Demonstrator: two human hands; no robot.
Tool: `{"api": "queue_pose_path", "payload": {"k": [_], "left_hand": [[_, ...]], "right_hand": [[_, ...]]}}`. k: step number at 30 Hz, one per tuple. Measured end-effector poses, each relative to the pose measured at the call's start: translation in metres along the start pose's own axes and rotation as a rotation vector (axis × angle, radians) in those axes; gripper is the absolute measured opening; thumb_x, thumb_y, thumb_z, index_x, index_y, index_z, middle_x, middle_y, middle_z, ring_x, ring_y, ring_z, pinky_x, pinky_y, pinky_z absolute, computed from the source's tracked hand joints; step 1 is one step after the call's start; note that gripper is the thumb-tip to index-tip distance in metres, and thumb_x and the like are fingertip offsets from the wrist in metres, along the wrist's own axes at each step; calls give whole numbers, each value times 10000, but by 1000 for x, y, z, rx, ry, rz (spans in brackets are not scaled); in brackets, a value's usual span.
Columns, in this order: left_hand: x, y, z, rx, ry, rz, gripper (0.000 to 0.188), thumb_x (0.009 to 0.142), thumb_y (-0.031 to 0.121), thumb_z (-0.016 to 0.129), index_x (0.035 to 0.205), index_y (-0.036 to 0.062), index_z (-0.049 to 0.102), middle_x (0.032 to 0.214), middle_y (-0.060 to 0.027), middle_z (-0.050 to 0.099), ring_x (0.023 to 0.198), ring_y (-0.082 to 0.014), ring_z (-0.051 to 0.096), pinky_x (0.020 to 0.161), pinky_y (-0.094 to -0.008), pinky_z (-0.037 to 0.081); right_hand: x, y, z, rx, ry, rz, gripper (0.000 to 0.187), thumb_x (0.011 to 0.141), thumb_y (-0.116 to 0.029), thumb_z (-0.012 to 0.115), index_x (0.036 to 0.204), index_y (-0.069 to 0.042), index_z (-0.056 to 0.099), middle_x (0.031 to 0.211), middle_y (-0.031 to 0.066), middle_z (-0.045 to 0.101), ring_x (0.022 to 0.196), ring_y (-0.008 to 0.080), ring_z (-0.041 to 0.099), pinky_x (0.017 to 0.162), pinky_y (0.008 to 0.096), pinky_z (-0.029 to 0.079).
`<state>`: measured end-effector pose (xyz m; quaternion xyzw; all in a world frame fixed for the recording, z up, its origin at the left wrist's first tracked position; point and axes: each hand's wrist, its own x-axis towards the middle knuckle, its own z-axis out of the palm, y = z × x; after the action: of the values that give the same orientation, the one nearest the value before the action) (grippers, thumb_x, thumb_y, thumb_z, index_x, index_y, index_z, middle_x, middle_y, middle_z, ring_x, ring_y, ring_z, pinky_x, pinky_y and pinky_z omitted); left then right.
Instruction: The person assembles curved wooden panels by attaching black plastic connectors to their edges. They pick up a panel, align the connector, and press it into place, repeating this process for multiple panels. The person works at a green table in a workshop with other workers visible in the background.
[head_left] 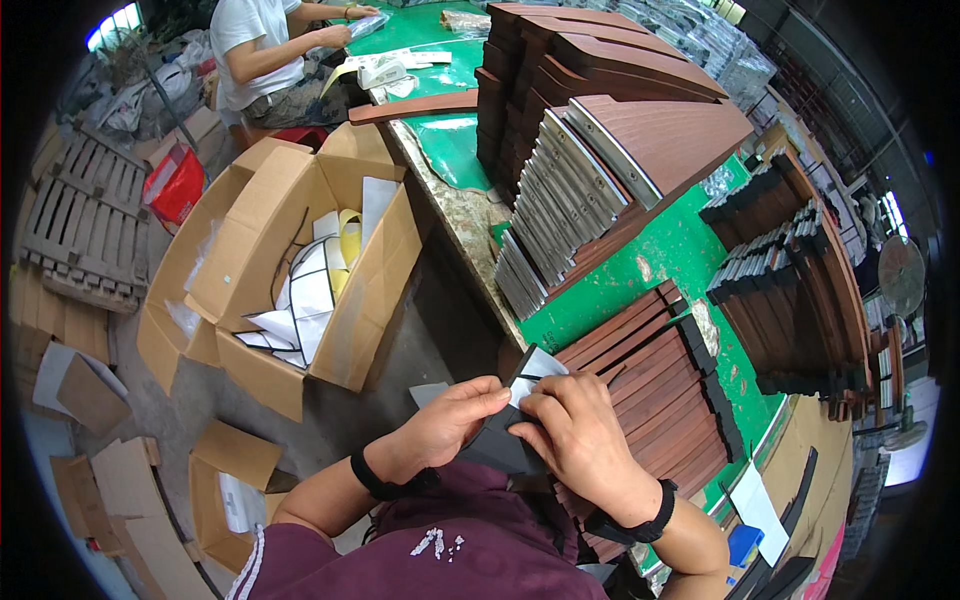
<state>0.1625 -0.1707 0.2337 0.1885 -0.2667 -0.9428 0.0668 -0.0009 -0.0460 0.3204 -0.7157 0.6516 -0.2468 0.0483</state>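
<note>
In front of my body, both hands close on a dark flat piece (507,450) with a white paper-like sheet (537,370) on its far end. My left hand (452,418) pinches its left edge between thumb and fingers. Curled over the right side of the white sheet, my right hand (580,432) has its fingertips pressed together on the piece. A thin black strip shows by the right fingers. The lower part of the piece is partly hidden by my hands. Just right of them lies a row of reddish-brown slats (650,400) with black ends.
Brown panels (660,130) with metal strips are stacked on the green table (610,305); more black-edged panels (790,290) stand at right. An open cardboard box (375,290) at left holds white and yellow scraps (310,300). A co-worker (265,60) sits at the far left, handling a clear package.
</note>
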Motion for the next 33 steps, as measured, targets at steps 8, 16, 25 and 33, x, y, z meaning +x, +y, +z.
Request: {"api": "queue_pose_path", "payload": {"k": [8,16,25,33], "left_hand": [[2,-1,6,-88,-43,56,128,1081,213,569,1059,97,619,1010,27,637,913,-58,616,810,-238,512],[5,2,6,-61,-89,11,154,1079,211,570,1022,82,631,929,41,621,863,-46,591,779,-239,493],[7,9,5,905,102,428,146,1016,134,643,971,1,601,887,-43,623,785,-144,592,721,-292,485],[32,14,16,1463,-186,815,167,918,167,723,865,51,616,1280,-130,658,1293,-343,578,1082,-552,421]], "right_hand": [[8,-8,3,-48,98,-65,368,770,-151,834,1089,-53,680,1058,97,618,966,314,601,859,460,471],[5,-8,-9,-55,16,-221,260,822,-112,705,1066,-30,667,1081,97,628,1018,285,618,930,438,488],[11,25,-76,129,265,186,366,791,-34,843,1079,-25,617,1026,140,664,928,301,680,812,379,556],[-12,183,-66,-30,540,746,382,889,-98,782,1211,45,635,1039,161,724,961,226,719,872,339,557]]}}
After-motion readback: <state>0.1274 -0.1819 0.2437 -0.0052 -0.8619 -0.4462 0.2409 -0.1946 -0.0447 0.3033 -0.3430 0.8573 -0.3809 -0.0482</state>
